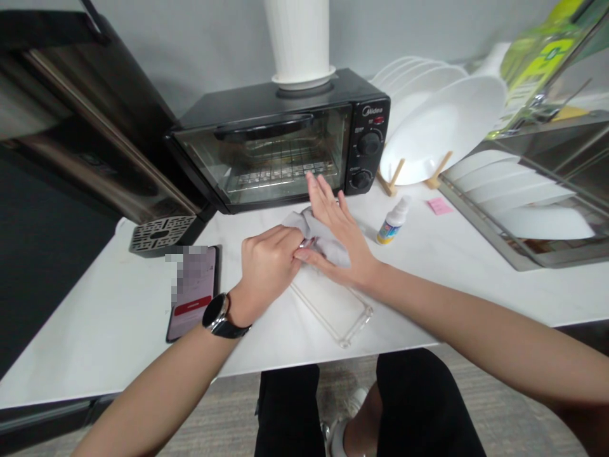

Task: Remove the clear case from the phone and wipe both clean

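Beside the clear phone case (333, 308) on the white counter, my left hand (270, 263) is closed on a light grey cloth (328, 244). The cloth is bunched between both hands, over the far end of the case. My right hand (340, 235) has its fingers stretched out, the palm against the cloth and the thumb reaching toward my left fingers. A small white spray bottle (392, 222) stands to the right. To the left of my left hand lies a phone (194, 295) with a lit screen.
A black toaster oven (280, 152) stands behind my hands, a white pot (301, 38) on top. At left is a dark machine with a drip tray (162, 233). White plates (438, 127), a pink note (439, 205) and a dish rack (490, 219) are at right.
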A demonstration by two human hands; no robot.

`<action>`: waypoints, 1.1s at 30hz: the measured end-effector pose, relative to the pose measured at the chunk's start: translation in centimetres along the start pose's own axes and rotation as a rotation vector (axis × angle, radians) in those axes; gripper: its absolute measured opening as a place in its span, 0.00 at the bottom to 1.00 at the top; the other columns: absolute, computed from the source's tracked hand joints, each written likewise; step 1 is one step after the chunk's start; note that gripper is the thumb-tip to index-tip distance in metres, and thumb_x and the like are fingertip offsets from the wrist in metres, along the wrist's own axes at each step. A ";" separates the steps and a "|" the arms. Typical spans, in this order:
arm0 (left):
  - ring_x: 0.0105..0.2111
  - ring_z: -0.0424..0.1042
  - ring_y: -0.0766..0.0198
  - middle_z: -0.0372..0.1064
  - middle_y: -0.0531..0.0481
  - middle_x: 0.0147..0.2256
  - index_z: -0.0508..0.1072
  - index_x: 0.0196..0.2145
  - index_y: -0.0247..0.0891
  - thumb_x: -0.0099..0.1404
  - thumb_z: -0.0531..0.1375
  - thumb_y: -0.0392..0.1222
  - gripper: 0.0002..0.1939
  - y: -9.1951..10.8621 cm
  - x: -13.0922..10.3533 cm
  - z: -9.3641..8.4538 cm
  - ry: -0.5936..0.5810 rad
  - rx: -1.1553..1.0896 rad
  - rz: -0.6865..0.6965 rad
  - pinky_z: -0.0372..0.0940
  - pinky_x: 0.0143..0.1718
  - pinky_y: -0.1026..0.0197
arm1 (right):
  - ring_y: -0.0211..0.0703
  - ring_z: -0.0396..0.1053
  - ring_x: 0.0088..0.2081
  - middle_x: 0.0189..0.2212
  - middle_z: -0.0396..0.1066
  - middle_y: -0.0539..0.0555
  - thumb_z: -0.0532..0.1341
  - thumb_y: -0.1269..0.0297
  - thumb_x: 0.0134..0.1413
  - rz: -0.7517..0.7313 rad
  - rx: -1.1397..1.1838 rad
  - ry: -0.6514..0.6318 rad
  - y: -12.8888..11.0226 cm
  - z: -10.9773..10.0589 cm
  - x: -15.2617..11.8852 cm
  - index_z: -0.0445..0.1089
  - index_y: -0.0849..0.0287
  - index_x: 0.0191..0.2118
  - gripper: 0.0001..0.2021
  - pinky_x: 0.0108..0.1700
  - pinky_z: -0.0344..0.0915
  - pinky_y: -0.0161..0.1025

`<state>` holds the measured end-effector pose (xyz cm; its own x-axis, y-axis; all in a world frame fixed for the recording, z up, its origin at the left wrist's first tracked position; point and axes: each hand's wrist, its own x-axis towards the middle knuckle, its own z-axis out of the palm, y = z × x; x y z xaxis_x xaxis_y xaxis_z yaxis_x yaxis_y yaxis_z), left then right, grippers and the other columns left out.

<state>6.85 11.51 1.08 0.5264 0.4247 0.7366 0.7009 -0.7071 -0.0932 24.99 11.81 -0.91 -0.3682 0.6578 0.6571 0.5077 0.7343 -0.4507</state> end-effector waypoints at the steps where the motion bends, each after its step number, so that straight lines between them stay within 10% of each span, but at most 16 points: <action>1: 0.22 0.69 0.65 0.71 0.53 0.22 0.69 0.24 0.39 0.73 0.58 0.36 0.17 0.1 0.1 -0.1 -0.021 -0.027 -0.025 0.54 0.22 0.60 | 0.60 0.30 0.79 0.79 0.33 0.64 0.56 0.35 0.66 0.053 0.019 0.034 0.3 0.3 -0.2 0.29 0.53 0.79 0.50 0.76 0.31 0.70; 7: 0.48 0.82 0.58 0.83 0.47 0.46 0.79 0.48 0.39 0.74 0.59 0.33 0.10 0.5 0.2 -0.2 0.033 -0.112 0.003 0.76 0.49 0.58 | 0.52 0.21 0.79 0.80 0.29 0.59 0.48 0.34 0.70 0.355 0.280 0.203 0.7 2.1 -0.8 0.32 0.52 0.79 0.44 0.77 0.32 0.65; 11: 0.53 0.81 0.56 0.81 0.46 0.52 0.78 0.54 0.38 0.73 0.56 0.28 0.17 0.6 -0.1 0.0 0.007 -0.105 0.101 0.76 0.56 0.52 | 0.50 0.53 0.74 0.67 0.65 0.59 0.53 0.32 0.67 0.606 0.594 0.353 1.0 2.8 -0.2 0.62 0.51 0.68 0.35 0.75 0.53 0.59; 14: 0.53 0.81 0.55 0.81 0.45 0.52 0.78 0.54 0.35 0.71 0.55 0.26 0.19 0.8 -0.3 0.2 -0.025 -0.104 0.148 0.76 0.56 0.51 | 0.50 0.78 0.50 0.41 0.79 0.55 0.63 0.37 0.62 0.689 0.903 0.369 1.3 2.9 0.2 0.74 0.54 0.47 0.24 0.56 0.77 0.51; 17: 0.53 0.79 0.53 0.80 0.44 0.53 0.78 0.55 0.35 0.69 0.59 0.27 0.19 1.0 0.0 0.2 -0.080 -0.117 0.158 0.76 0.55 0.51 | 0.46 0.77 0.32 0.27 0.75 0.49 0.70 0.46 0.55 0.812 1.172 0.318 1.6 2.6 0.2 0.71 0.54 0.36 0.16 0.37 0.79 0.45; 21: 0.60 0.72 0.45 0.76 0.40 0.58 0.72 0.62 0.40 0.68 0.68 0.51 0.29 1.5 0.5 -0.1 -0.119 -0.247 0.130 0.66 0.65 0.37 | 0.49 0.79 0.39 0.33 0.79 0.52 0.71 0.52 0.51 0.831 1.296 0.373 1.9 2.4 0.2 0.72 0.54 0.37 0.14 0.42 0.81 0.46; 27: 0.75 0.49 0.48 0.40 0.37 0.76 0.41 0.76 0.49 0.77 0.55 0.58 0.39 1.6 -0.6 1.9 0.012 -0.696 -0.528 0.63 0.68 0.43 | 0.58 0.77 0.56 0.48 0.82 0.56 0.69 0.47 0.57 0.756 1.166 0.326 1.3 2.7 0.2 0.74 0.53 0.50 0.20 0.60 0.74 0.61; 33: 0.74 0.54 0.54 0.57 0.54 0.73 0.49 0.75 0.59 0.75 0.59 0.42 0.37 3.8 0.6 1.4 -0.072 -1.740 -1.068 0.49 0.75 0.45 | 0.50 0.48 0.77 0.76 0.52 0.58 0.53 0.43 0.72 0.399 0.495 0.282 0.0 1.6 -0.2 0.51 0.53 0.76 0.34 0.78 0.43 0.56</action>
<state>10.55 9.87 0.21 0.3474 0.9374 0.0265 -0.4017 0.1232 0.9075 23.80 11.91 -2.03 0.0234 0.8736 0.4860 0.1225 0.4800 -0.8687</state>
